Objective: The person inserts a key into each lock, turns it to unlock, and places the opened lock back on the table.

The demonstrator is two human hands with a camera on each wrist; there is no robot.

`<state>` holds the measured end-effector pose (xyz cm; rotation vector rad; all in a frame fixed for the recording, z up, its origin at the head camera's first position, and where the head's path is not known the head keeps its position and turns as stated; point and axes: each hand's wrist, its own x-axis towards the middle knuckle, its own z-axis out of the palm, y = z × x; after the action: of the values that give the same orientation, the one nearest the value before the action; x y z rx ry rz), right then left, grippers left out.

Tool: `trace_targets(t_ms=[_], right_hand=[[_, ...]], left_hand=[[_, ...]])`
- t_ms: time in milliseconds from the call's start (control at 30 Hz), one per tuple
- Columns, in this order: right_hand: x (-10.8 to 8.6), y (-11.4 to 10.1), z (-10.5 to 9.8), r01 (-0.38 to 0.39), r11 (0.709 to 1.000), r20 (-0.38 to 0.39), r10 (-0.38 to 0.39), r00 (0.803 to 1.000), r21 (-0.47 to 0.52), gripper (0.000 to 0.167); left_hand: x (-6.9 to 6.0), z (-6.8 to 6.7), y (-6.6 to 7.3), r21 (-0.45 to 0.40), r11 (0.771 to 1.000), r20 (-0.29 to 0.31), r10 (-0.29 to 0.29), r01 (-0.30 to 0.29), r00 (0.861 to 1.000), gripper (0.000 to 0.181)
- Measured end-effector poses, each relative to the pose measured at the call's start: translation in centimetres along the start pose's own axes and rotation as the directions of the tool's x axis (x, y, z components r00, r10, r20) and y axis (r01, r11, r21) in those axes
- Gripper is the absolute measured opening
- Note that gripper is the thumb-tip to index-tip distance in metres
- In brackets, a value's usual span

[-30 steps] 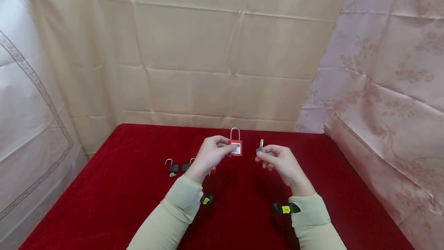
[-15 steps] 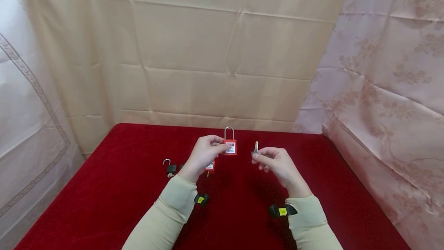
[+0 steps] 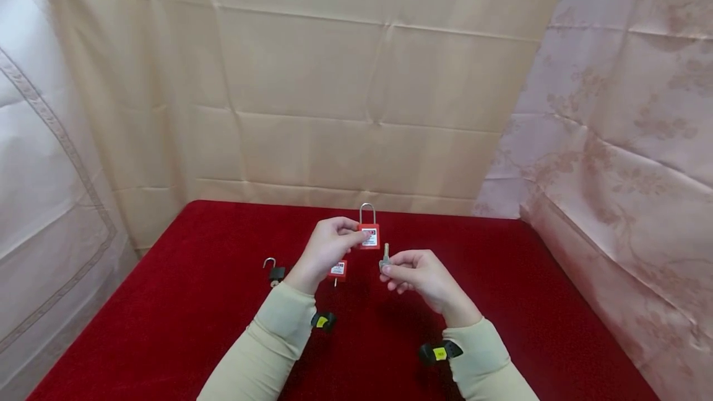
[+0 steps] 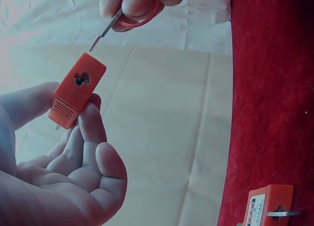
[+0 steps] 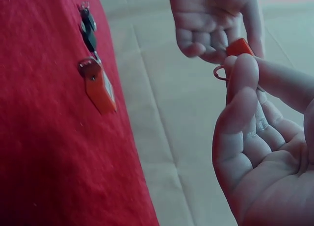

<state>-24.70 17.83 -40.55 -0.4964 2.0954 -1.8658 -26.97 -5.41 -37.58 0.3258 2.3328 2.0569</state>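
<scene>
My left hand (image 3: 328, 249) pinches a red padlock (image 3: 369, 241) with a white label between thumb and fingers, its shackle pointing up. In the left wrist view the padlock's keyhole (image 4: 81, 79) faces the camera. My right hand (image 3: 426, 280) pinches a key (image 3: 386, 252) with its blade up, just below and right of the padlock. The key (image 4: 104, 31) has a red ring at its head, and its tip is near the padlock's body, apart from it. Both hands are above the table.
On the red cloth-covered table (image 3: 167, 327) lies another red padlock (image 3: 337, 270) with a key in it, partly behind the left wrist. Left of it is a black padlock (image 3: 276, 273) with its shackle open. A beige curtain (image 3: 312, 79) hangs behind.
My right hand has moved left and down with the key, closer to the padlock. The left hand with the padlock has shifted slightly left and then stayed nearly still.
</scene>
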Motion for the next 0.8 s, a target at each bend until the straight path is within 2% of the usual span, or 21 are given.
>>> trace_targets(t_ms=[367, 700, 800], right_hand=[[0.6, 0.2, 2.8, -0.032, 0.999, 0.152, 0.031, 0.988, 0.006, 0.019], [0.4, 0.2, 2.9, -0.066, 0.997, 0.119, 0.061, 0.991, 0.034, 0.020], [0.5, 0.1, 2.9, -0.053, 0.998, 0.113, 0.048, 0.992, 0.040, 0.020]], left_hand=[[0.2, -0.7, 0.5, -0.003, 1.000, -0.010, -0.010, 0.010, 1.000, 0.028], [0.2, -0.7, 0.3, -0.016, 1.000, 0.006, -0.017, 0.017, 1.000, 0.030], [0.2, -0.7, 0.3, -0.009, 1.000, 0.001, -0.011, 0.011, 1.000, 0.030]])
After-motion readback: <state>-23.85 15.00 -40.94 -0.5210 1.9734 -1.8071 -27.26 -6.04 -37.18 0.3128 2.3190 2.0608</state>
